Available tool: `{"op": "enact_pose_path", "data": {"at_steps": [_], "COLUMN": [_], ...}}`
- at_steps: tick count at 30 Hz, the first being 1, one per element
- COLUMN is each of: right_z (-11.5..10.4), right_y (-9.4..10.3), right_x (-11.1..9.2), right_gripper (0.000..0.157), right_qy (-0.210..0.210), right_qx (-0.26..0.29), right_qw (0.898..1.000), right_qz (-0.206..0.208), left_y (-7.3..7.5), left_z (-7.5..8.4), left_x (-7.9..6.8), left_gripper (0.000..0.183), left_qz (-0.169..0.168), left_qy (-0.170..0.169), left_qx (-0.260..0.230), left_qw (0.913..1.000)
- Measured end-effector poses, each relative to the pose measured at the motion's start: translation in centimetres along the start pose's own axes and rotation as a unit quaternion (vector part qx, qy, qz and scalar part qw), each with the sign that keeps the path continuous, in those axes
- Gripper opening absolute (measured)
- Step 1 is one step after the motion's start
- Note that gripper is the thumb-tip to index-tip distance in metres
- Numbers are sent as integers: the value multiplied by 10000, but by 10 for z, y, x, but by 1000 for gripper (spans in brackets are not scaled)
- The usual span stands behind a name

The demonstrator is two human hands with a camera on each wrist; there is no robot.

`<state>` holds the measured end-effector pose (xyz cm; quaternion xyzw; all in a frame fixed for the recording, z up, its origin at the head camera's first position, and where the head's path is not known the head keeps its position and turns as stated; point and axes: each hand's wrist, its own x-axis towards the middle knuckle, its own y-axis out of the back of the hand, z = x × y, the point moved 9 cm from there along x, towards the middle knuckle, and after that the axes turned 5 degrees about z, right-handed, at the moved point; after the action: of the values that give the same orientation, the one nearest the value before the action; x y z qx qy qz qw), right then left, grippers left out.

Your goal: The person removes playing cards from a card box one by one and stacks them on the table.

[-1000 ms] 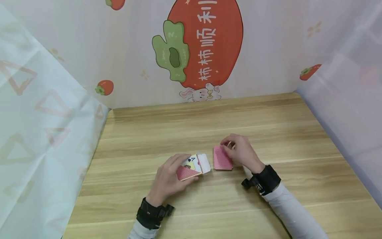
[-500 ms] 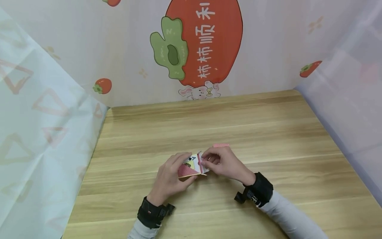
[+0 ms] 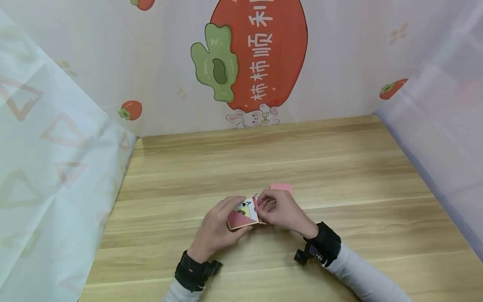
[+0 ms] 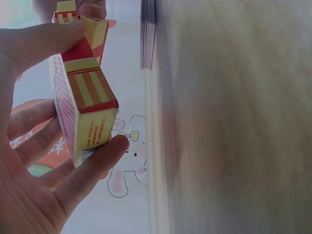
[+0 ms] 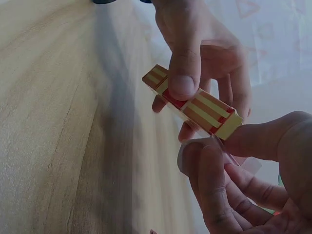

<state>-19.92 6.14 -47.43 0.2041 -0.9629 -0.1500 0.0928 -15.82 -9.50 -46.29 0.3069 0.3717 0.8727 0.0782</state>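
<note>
My left hand [image 3: 215, 230] grips a playing-card box [image 3: 240, 219] by its long sides, thumb on one narrow edge and fingers on the other. The box has a red patterned panel and an ace of spades on its face. In the left wrist view the card box [image 4: 91, 92] is tilted, held above the wooden surface. At its open right end, my right hand [image 3: 284, 210] pinches the end flap between thumb and fingers. In the right wrist view a whitish flap [image 5: 183, 157] shows beside the right fingertips. Whatever lies inside the box is hidden.
Just behind my right hand lies a stack of red-backed playing cards [image 3: 281, 187], partly covered by that hand. A wooden table [image 3: 181, 167] carries it. Printed cloth [image 3: 162, 75] hangs at the back and both sides.
My right hand has left the card stack, come left and nearer, and taken the box's end flap. The left hand keeps its grip; the box has shifted slightly right.
</note>
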Motion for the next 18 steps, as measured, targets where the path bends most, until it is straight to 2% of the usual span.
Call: {"op": "enact_pose_path", "data": {"at_steps": [7, 14, 18], "right_z": [5, 5, 8], "right_y": [0, 9, 16], "right_x": [1, 4, 5], "right_gripper": [8, 8, 10], "right_qy": [-126, -192, -570], "right_qx": [-3, -94, 256], "right_qw": [9999, 9997, 9978], "right_qz": [-97, -129, -218], "left_y": [-3, -1, 1], "left_z": [-2, -7, -9], "left_x": [-1, 0, 0], "left_gripper": [77, 75, 75], "left_qz": [-218, -185, -110], "left_qy": [78, 192, 211], "left_qx": [166, 207, 178], "left_qw": [9996, 9994, 9996]}}
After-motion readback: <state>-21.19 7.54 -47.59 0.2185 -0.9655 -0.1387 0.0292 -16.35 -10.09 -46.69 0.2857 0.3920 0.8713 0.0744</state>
